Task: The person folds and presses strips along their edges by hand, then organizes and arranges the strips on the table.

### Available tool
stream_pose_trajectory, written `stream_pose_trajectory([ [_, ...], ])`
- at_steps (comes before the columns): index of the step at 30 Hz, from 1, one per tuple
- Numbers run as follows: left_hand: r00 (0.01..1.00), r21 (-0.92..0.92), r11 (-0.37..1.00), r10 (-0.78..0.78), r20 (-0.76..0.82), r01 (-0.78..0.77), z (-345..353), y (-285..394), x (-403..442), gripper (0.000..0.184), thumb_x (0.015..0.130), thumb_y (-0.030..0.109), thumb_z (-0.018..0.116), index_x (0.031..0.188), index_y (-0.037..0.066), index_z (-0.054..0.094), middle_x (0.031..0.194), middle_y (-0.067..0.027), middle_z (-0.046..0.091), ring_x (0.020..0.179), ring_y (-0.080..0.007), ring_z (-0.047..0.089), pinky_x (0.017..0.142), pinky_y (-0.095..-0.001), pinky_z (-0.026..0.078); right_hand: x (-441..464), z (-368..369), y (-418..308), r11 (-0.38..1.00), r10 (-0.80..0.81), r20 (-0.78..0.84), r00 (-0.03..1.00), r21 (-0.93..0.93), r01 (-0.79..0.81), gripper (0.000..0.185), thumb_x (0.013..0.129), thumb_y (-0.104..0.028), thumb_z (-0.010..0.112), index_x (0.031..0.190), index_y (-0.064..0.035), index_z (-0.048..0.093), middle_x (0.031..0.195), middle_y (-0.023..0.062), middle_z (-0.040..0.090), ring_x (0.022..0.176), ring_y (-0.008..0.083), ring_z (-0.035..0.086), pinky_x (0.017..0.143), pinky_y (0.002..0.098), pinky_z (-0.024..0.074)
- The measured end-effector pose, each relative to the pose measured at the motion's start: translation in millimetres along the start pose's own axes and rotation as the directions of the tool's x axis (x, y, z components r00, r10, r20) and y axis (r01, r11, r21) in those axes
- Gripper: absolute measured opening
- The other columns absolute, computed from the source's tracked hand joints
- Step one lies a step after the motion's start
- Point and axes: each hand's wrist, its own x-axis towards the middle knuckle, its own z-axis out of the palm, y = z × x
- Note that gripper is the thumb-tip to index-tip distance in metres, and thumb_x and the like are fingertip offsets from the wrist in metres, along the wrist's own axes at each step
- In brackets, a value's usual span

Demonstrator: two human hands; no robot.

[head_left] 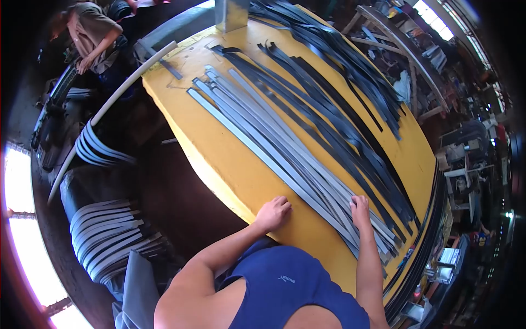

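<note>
My left hand [274,214] rests on the yellow table [230,170] near its front edge, fingers curled in; whether anything is under them is hidden. Farther right, my right hand [359,209] pinches at the bundle of long grey strips [274,148], near its lower right end. The grey strips lie lengthwise over the table, their far ends fanned slightly apart. Beside them on the right are long black strips [329,129], some twisted. A thicker pile of dark strips [323,46] covers the table's far right side.
A pale curved pole [126,88] runs along the left, with strips hung over it. More grey strips [104,236] drape over a support at lower left. At the upper left is a co-worker [93,38]. A metal post [231,16] stands at the table's far end.
</note>
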Motion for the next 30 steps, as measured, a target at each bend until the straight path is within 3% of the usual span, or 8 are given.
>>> stream_pose_trajectory([
  [5, 0.996, -0.006, 0.999, 0.049, -0.072, -0.05, 0, 2, 1, 0.013, 0.088, 0.015, 0.065, 0.08, 0.006, 0.061, 0.082, -0.0112, 0.056, 0.081, -0.0303, 0.061, 0.069, -0.0425, 0.053, 6, -1, 22, 0.967, 0.099, 0.104, 0.99, 0.225, -0.12, 0.026, 0.081, -0.01, 0.077, 0.102, -0.0017, 0.064, 0.095, 0.0147, 0.062, 0.087, 0.031, 0.062, 0.079, 0.0384, 0.0512],
  [11, 0.995, 0.015, 0.999, 0.042, -0.093, -0.041, 5, 0, -3, 0.014, 0.089, 0.016, 0.065, 0.081, 0.005, 0.061, 0.082, -0.0122, 0.056, 0.082, -0.0323, 0.061, 0.07, -0.0443, 0.053, -2, -4, 18, 0.973, 0.091, 0.059, 0.994, 0.208, -0.101, 0.03, 0.082, -0.009, 0.076, 0.106, -0.0013, 0.061, 0.097, 0.018, 0.065, 0.092, 0.0326, 0.064, 0.083, 0.0396, 0.0522],
  [16, 0.969, -0.136, 0.96, -0.248, 0.002, 0.246, 3, 15, -3, 0.027, 0.096, 0.031, 0.061, 0.095, 0.004, 0.066, 0.091, -0.0129, 0.062, 0.09, -0.0305, 0.064, 0.077, -0.0418, 0.054, -34, -65, -43, 0.925, -0.011, -0.077, 0.997, 0.377, 0.039, 0.039, 0.081, -0.006, 0.077, 0.115, -0.0003, 0.06, 0.107, 0.021, 0.067, 0.099, 0.0362, 0.067, 0.084, 0.0415, 0.0534],
  [18, 0.908, -0.469, 0.785, -0.408, 0.099, 0.404, 1, 41, 1, 0.041, 0.1, 0.043, 0.056, 0.113, 0.005, 0.063, 0.099, -0.0132, 0.065, 0.098, -0.0302, 0.065, 0.084, -0.0413, 0.053, -63, -105, -81, 0.889, -0.075, -0.119, 0.99, 0.441, 0.121, 0.042, 0.08, -0.004, 0.077, 0.119, -0.0004, 0.06, 0.106, 0.0205, 0.067, 0.098, 0.0369, 0.066, 0.084, 0.0416, 0.0531],
  [20, 0.857, -0.855, 0.312, -0.449, 0.253, 0.415, 18, 76, 3, 0.06, 0.102, 0.056, 0.049, 0.135, 0.006, 0.056, 0.109, -0.0137, 0.067, 0.107, -0.0308, 0.065, 0.094, -0.0417, 0.052, -99, -133, -116, 0.894, -0.235, -0.127, 0.964, 0.36, 0.266, 0.046, 0.078, -0.004, 0.078, 0.121, -0.0008, 0.061, 0.107, 0.0201, 0.066, 0.097, 0.0382, 0.066, 0.083, 0.0425, 0.0531],
  [23, 0.89, -0.851, -0.463, -0.239, 0.388, 0.247, 23, 121, 25, 0.07, 0.103, 0.061, 0.04, 0.145, 0.005, 0.043, 0.116, -0.0159, 0.066, 0.112, -0.0348, 0.064, 0.099, -0.0472, 0.05, -132, -127, -101, 0.922, -0.275, -0.165, 0.947, 0.235, 0.308, 0.051, 0.076, -0.004, 0.079, 0.123, -0.002, 0.06, 0.108, 0.0196, 0.065, 0.097, 0.0399, 0.064, 0.082, 0.0437, 0.0529],
  [26, 0.918, -0.92, -0.391, -0.352, 0.185, 0.035, 16, 122, 64, 0.054, 0.107, 0.045, 0.04, 0.134, -0.001, 0.047, 0.12, -0.0174, 0.066, 0.113, -0.0359, 0.065, 0.103, -0.0489, 0.05, -165, -113, -46, 0.979, -0.17, -0.188, 0.967, 0.082, 0.188, 0.054, 0.076, -0.005, 0.079, 0.126, -0.0038, 0.059, 0.113, 0.0177, 0.065, 0.102, 0.0395, 0.063, 0.087, 0.0464, 0.0506],
  [30, 0.744, -0.968, -0.23, -0.663, 0.079, -0.103, -33, 71, 119, 0.033, 0.105, 0.014, 0.038, 0.125, -0.011, 0.047, 0.116, -0.021, 0.066, 0.109, -0.0342, 0.068, 0.097, -0.0454, 0.055, -211, -127, 20, 0.999, -0.012, -0.294, 0.956, -0.036, 0.001, 0.047, 0.078, -0.005, 0.076, 0.123, -0.0034, 0.062, 0.115, 0.0179, 0.064, 0.106, 0.0403, 0.06, 0.091, 0.0486, 0.047],
])
